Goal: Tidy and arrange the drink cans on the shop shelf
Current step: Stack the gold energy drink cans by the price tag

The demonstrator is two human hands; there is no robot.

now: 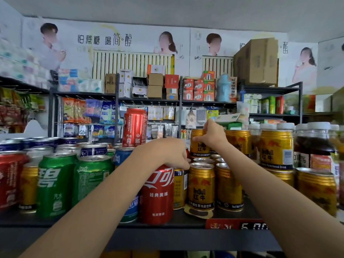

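The dark shelf [111, 226] carries rows of drink cans. My left hand [173, 151] grips the top of a red cola can [158, 194] standing at the shelf's front edge. My right hand [210, 135] holds a gold Red Bull can [198, 148] that is raised on top of other gold cans, fingers curled round its upper rim. Two gold Red Bull cans [201, 189] stand in front below it. Green Sprite cans [55, 183] stand to the left, and a second red cola can [135, 127] sits stacked high behind.
Blue cans [93, 150] fill the back left rows. More gold cans [275, 148] and white-capped bottles [316, 142] crowd the right. A red price tag [236, 224] hangs on the shelf's front lip. Racks of packaged goods and boxes stand behind.
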